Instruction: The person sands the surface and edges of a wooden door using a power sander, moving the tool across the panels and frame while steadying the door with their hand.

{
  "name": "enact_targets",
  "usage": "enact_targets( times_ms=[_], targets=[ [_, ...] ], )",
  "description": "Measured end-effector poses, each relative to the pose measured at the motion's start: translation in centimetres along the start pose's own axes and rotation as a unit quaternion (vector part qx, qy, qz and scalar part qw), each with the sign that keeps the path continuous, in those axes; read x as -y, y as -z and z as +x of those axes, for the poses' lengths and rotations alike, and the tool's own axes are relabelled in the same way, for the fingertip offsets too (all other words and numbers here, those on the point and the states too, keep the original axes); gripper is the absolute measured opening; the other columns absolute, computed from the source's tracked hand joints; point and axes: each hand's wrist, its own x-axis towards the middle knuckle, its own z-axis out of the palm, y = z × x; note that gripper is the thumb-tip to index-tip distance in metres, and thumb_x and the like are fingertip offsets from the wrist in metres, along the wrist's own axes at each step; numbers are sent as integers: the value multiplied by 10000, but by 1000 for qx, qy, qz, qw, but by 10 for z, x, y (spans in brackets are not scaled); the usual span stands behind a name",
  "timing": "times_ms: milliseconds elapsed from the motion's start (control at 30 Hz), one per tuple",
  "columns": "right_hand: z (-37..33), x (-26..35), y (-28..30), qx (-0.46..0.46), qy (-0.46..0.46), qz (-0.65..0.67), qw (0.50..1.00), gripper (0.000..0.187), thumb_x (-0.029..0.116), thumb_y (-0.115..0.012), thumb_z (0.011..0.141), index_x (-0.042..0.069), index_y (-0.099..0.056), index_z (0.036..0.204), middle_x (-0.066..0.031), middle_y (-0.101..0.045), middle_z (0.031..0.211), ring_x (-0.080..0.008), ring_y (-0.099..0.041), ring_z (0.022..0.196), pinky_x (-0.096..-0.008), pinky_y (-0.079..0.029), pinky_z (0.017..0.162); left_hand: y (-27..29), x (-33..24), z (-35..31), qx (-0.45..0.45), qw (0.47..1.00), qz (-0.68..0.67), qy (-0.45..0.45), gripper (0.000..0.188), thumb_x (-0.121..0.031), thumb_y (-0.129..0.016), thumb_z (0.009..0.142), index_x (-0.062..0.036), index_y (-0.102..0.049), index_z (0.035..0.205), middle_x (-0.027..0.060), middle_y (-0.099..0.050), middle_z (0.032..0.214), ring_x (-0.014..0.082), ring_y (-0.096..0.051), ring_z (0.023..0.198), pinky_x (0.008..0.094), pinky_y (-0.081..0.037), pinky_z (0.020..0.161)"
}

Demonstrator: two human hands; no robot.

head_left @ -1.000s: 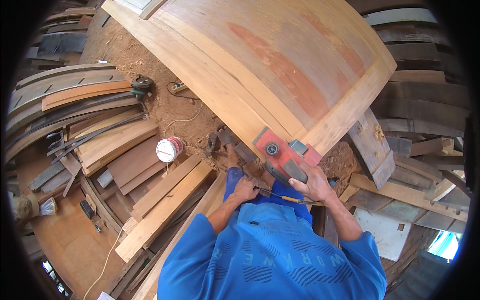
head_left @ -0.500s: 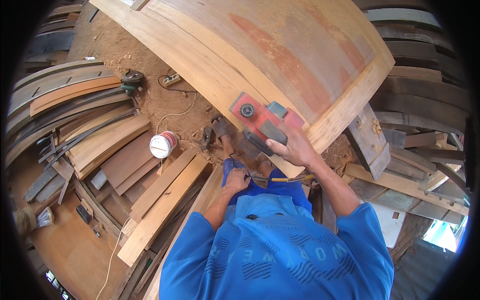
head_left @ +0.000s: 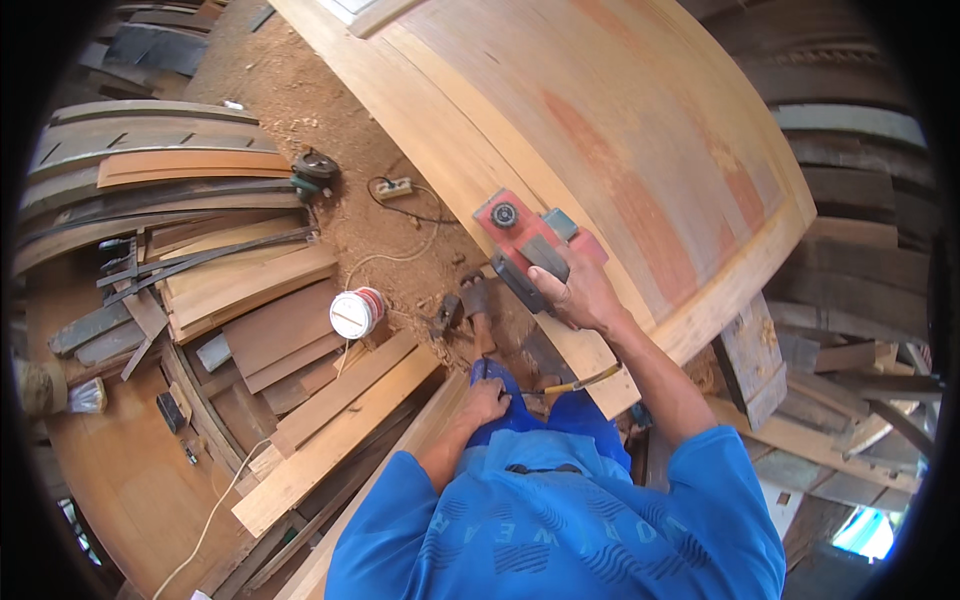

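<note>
Red planer point(head_left: 515, 232): it is over the pale near border of the wooden panel point(head_left: 610, 130), toward the lower left edge; whether its sole touches the wood, I cannot tell.
Right hand point(head_left: 585, 292): it is closed on the dark handle point(head_left: 545, 258) of the planer, so there is no open space in this grip.
Right thumb point(head_left: 546, 284): it lies against the handle on the side toward the left; the other fingers go around the far side and are mostly hidden.
Left hand point(head_left: 487, 402): it rests on the blue trousers point(head_left: 575, 417), at the left leg, with the fingers bent; how far they close, or if something is inside them, I cannot tell.
Yellow cord sleeve point(head_left: 597, 380): it passes between the two hands, in front of the panel's near corner.
Wooden panel: its middle is greyish brown with reddish patches, and its border is paler.
White bucket point(head_left: 352, 314): it stands on the left, near the sawn boards point(head_left: 335, 455).
Brown ground point(head_left: 345, 220): on it are a power strip point(head_left: 393, 188) and a green tool point(head_left: 314, 174).
</note>
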Motion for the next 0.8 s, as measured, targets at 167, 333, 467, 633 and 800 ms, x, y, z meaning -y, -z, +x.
enact_targets(
  times_ms=[167,333,467,633,800],
  targets=[
    [54,6,-16,-8,9,-8,1000,752,634,-620,901,-79,-655,1139,-283,-713,990,-409,-707,982,-473,-532,858,27,-3,4,-13,999,12,28,316,-287,-704,870,1,-707,1002,276,-720,1015,451,-684,995,534,-537,902],
    [108,28,-28,-25,54,-27,998,755,627,-625,901,-84,-654,1153,-294,-714,1015,-414,-706,1008,-475,-530,886,50,4,9,-27,997,-47,55,313,-286,-700,882,1,-702,1009,270,-718,985,455,-683,973,532,-534,887],
    [144,41,-32,-10,32,-38,999,726,609,-619,912,-75,-660,1153,-299,-711,1036,-417,-702,1018,-477,-526,895,63,12,22,-50,993,-81,65,314,-286,-695,892,-5,-699,1033,270,-716,1004,449,-682,991,526,-532,898],
    [185,64,-38,-4,32,-55,998,696,593,-612,925,-64,-670,1146,-297,-713,1038,-423,-701,1013,-480,-525,895,87,16,44,-46,983,-147,104,346,-299,-687,915,-1,-692,1090,268,-716,1052,434,-686,1023,499,-530,898],
    [234,89,-48,-23,48,-58,997,697,585,-595,945,-65,-671,1186,-307,-711,1075,-433,-692,1064,-483,-521,926,111,33,67,-51,984,-145,86,359,-300,-692,927,16,-689,1097,275,-722,1014,445,-696,986,495,-537,866]
  ],
)
